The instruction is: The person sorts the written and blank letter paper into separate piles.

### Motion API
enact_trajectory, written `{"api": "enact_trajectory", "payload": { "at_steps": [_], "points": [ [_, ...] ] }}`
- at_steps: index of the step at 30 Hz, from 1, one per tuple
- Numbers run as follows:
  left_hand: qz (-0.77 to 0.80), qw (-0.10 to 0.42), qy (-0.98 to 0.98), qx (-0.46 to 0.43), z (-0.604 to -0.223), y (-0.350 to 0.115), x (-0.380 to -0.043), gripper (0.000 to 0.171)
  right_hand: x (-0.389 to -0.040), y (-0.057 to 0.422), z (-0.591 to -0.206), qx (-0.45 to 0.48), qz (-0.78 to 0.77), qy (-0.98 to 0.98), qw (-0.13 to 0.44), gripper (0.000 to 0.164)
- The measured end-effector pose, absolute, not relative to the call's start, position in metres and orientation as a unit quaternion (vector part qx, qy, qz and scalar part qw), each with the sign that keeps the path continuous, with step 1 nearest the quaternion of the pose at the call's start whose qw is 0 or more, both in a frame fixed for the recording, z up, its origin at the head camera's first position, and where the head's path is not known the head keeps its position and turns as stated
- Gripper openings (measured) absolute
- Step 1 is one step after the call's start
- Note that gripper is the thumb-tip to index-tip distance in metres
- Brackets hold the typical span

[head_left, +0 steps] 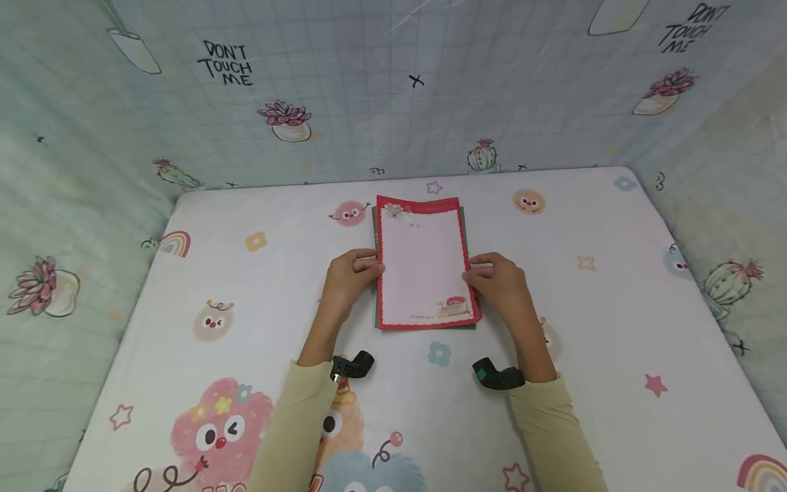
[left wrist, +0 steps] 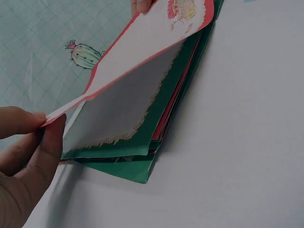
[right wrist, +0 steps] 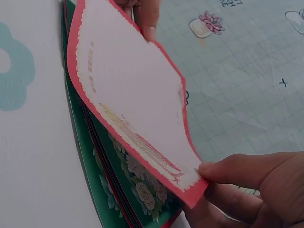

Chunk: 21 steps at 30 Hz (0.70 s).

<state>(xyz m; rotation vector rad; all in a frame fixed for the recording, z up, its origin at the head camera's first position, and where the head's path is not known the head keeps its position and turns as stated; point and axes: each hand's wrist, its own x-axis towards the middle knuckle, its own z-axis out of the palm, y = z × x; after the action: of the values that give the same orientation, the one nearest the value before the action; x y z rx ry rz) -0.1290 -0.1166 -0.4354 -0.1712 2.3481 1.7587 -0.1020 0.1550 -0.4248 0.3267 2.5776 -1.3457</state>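
Note:
A sheet of paper point(head_left: 421, 266) with a pink middle and a red printed border is held up by its two long sides. My left hand point(head_left: 350, 283) pinches its left edge between thumb and fingers. On the opposite edge, my right hand point(head_left: 498, 283) grips it the same way. Beneath lies a stack of green and red sheets; the green sheet point(left wrist: 107, 128) on top shows a pale middle. In the right wrist view, white flowers are printed on a green sheet point(right wrist: 147, 190) under the raised one. The held sheet bends and stands apart from the stack at its sides.
The stack lies on a white tablecloth point(head_left: 258, 294) printed with cartoon faces, stars and flowers. A grid-patterned curtain point(head_left: 369, 89) with cactus drawings rises behind the table and along both sides. Black wrist-worn devices point(head_left: 353, 365) sit at both wrists.

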Motion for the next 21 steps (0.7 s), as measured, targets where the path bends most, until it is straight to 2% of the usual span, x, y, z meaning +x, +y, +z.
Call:
{"api": "enact_trajectory", "payload": {
  "at_steps": [4, 10, 21],
  "points": [
    [0.595, 0.112, 0.793, -0.062, -0.4379, -0.1170, -0.1292, 0.038, -0.1022, 0.1559, -0.4259, 0.108, -0.456, 0.877, 0.110, 0.045],
    [0.618, 0.129, 0.773, -0.067, -0.4390, -0.1171, -0.1299, 0.035, -0.1035, 0.1554, -0.4283, 0.106, -0.466, 0.875, 0.071, 0.040],
    [0.642, 0.121, 0.752, -0.088, -0.4394, -0.1172, -0.1331, 0.029, -0.1053, 0.1568, -0.4284, 0.119, -0.486, 0.866, 0.013, 0.032]
  ]
}}
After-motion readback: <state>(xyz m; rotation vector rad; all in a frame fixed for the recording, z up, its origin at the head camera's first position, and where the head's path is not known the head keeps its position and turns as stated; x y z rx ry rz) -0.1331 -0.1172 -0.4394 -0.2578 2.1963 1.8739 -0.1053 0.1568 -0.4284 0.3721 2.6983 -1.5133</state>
